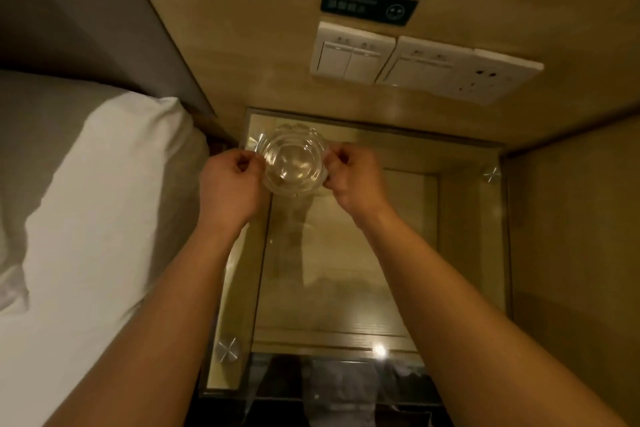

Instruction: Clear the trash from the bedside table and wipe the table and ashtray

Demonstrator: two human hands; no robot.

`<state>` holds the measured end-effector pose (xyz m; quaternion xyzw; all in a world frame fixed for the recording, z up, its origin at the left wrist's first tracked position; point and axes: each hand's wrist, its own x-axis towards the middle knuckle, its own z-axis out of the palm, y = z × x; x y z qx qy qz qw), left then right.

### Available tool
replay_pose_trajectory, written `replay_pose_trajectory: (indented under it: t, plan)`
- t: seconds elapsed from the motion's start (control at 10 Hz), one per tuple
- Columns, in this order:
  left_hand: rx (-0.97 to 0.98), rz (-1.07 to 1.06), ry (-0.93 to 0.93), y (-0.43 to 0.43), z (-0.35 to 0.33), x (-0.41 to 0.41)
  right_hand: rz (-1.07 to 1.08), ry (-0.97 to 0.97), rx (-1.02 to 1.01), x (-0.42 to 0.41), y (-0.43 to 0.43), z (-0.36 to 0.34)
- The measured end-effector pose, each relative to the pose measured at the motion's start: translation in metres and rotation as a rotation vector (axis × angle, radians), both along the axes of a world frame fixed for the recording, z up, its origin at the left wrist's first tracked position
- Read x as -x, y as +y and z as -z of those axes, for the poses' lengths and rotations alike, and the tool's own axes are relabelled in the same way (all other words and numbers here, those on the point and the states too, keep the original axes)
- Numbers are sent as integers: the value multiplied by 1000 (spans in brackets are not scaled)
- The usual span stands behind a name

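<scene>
A clear glass ashtray (292,158) is at the far left corner of the glass-topped bedside table (460,253). My left hand (230,182) grips its left rim and my right hand (353,175) grips its right rim. Both hands have the fingers curled onto the glass. The ashtray looks empty inside. Whether it rests on the table or is held just above it I cannot tell. No trash shows on the table top.
A bed with a white pillow (104,201) lies close on the left. Wall switches (351,52) and a socket panel (481,74) sit on the wooden wall behind the table. A wooden side panel (571,236) bounds the right.
</scene>
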<state>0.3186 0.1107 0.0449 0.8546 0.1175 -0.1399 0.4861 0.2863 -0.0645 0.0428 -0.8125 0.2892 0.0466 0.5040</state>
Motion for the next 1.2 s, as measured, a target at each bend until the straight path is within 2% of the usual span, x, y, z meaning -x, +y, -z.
replay_pose_trajectory:
  t: [0.3,0.8,1.0,1.1,1.2]
  plan:
    - [-44,-15,35,15,37,-46,-27,45,54,-52,19,35]
    - [-65,17,-2,12,52,-60,96,106,-4,-58,19,49]
    - [-26,3,-6,13,45,-48,87,41,-31,-43,20,39]
    - [-50,-49,-52,20,34,-23,41,-55,50,-23,18,26]
    - [-124,-35,-195,20,20,23,15,-135,68,12,18,16]
